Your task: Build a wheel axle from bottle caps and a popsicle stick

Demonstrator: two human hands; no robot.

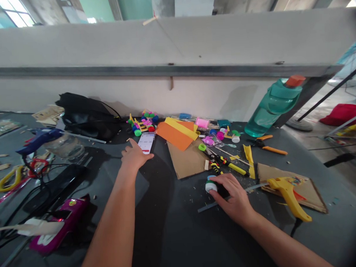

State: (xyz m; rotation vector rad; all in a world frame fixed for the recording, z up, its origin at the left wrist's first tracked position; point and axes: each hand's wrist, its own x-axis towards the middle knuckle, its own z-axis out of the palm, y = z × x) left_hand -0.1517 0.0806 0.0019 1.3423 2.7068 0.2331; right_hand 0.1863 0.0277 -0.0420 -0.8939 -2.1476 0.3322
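My left hand (134,154) is stretched forward over the dark table, thumb and fingers apart at the near left edge of a white-screened phone (145,143). Whether its fingertips press on the phone is hard to see. Between the thumb and fingers of my right hand (235,198) is a small stack of bottle caps (210,185), white, green and blue. A grey strip (207,207) lies partly under that hand. Just beyond are black-and-yellow pliers (234,166) and a cardboard piece (187,164) with orange paper (176,134) on it.
At right lie a yellow glue gun (288,195), a cardboard piece (312,190) and orange-handled pliers (274,149). A teal bottle (267,110) stands by the wall. A black bag (85,116), a blue glue gun (42,140) and a purple power strip (64,227) with cables occupy the left.
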